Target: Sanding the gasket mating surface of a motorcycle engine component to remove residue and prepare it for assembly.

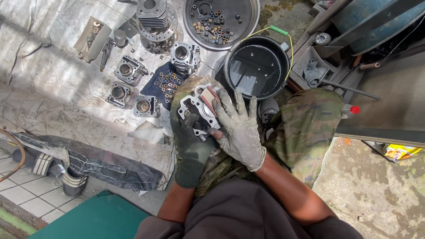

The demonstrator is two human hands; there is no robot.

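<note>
A grey metal engine cylinder block [195, 107] rests on my left knee, over camouflage trousers. My left hand [191, 142], in a dark green glove, grips the block from below. My right hand [239, 127], in a dirty light grey glove, lies over the block's right side and presses a small reddish-brown piece [209, 98] flat against its face. Part of the block is hidden under both hands.
Several more cylinder blocks [126, 70] lie on a grey cloth to the left, with a dark rag of small rings [165, 84]. A black bucket of dark liquid [256, 66] stands ahead, a round tray of small parts [220, 17] beyond it. Sandals [53, 170] lie at left.
</note>
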